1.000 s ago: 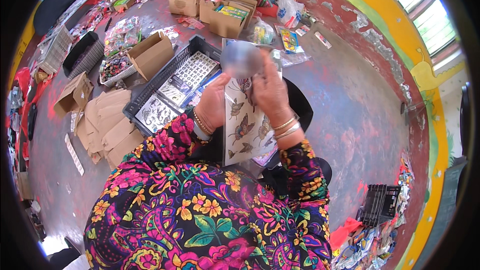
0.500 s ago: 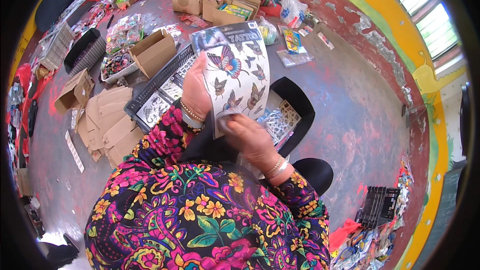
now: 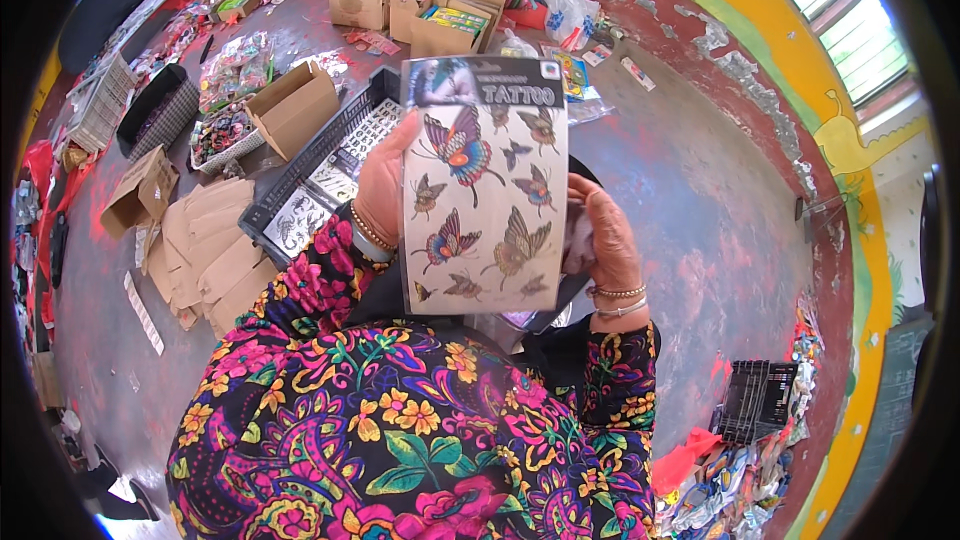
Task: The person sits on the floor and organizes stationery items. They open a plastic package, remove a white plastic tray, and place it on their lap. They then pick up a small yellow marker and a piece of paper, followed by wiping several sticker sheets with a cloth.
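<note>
A packaged sheet of butterfly temporary tattoos (image 3: 483,195) is upright before me, its printed face toward me. My left hand (image 3: 383,180) grips its left edge, the thumb over the front and the other fingers hidden behind. Beside the right edge, my right hand (image 3: 608,240) is curled around a bunched greyish rag (image 3: 577,238), partly covered by the sheet and the fingers. Whether that hand touches the sheet is unclear. Left of the sheet, a black plastic crate (image 3: 268,212) contains more tattoo sheets (image 3: 298,221). Behind the sheet, a black bin is mostly hidden.
Flattened cardboard pieces (image 3: 205,250) lie at the left, near an open carton (image 3: 295,110) and a basket of small goods (image 3: 222,135). Cardboard boxes (image 3: 372,2) stand along the far wall. Packaged items (image 3: 735,500) are heaped at the lower right.
The tattoo sheet has come nearer, shifted right and turned squarely toward me. My right hand, with the rag, has moved from the sheet's lower front to beside its right edge.
</note>
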### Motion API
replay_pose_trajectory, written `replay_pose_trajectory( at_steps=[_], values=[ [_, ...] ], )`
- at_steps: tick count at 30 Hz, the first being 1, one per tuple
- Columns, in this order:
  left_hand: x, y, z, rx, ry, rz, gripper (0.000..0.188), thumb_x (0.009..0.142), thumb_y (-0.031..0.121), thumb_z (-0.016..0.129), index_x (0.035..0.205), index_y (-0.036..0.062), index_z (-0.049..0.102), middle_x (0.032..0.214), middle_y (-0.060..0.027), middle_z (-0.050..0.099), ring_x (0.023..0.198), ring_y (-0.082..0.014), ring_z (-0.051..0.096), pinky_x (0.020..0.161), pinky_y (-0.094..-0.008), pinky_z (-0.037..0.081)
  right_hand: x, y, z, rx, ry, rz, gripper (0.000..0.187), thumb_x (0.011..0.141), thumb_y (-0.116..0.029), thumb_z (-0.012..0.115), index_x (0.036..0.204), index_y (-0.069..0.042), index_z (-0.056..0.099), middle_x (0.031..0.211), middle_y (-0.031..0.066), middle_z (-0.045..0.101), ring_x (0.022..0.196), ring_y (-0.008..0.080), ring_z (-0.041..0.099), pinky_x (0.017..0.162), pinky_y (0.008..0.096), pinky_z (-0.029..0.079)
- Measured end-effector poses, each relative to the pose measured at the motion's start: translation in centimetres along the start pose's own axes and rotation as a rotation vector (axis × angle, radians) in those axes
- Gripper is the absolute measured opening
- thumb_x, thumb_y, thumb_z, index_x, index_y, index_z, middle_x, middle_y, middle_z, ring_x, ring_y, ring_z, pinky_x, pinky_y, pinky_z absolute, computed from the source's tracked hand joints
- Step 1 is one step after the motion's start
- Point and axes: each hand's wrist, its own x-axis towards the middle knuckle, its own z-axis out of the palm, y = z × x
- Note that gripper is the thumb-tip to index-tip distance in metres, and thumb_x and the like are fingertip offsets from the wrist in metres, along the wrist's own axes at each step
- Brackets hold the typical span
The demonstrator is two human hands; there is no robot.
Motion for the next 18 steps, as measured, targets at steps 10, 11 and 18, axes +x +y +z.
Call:
replay_pose_trajectory(
  at_steps=[10,11,18],
  values=[
    [0.1,-1.2,-2.0,-0.052,-0.208,-0.180,0.088,0.083,0.069,0.034,0.139,0.0014,0.026,0.139,-0.0205,0.035,0.123,-0.0345,0.040,0.103,-0.0486,0.029,0.2,0.7,0.8,0.271,0.128,0.049,0.019,0.091,-0.014,0.054,0.103,0.000,0.059,0.091,0.0060,0.064,0.079,0.0121,0.063,0.066,0.0250,0.053],
    [-0.2,-1.3,-2.7,-0.033,-0.201,-0.179,0.091,0.081,0.070,0.035,0.140,0.0010,0.024,0.140,-0.0194,0.033,0.125,-0.0347,0.038,0.104,-0.0493,0.027,0.3,0.9,1.3,0.333,0.161,0.035,0.020,0.091,-0.013,0.053,0.106,0.000,0.056,0.095,0.0075,0.064,0.082,0.0153,0.063,0.070,0.0278,0.054],
    [-1.2,-4.8,-4.9,0.215,-0.143,-0.079,0.072,0.077,0.023,0.059,0.137,-0.0008,0.027,0.139,-0.0149,0.036,0.127,-0.0295,0.035,0.107,-0.0412,0.024,1.6,2.9,0.2,0.584,0.417,-0.076,0.026,0.091,-0.013,0.051,0.113,0.002,0.051,0.108,0.0127,0.060,0.094,0.0236,0.061,0.080,0.0353,0.052]
  ],
)
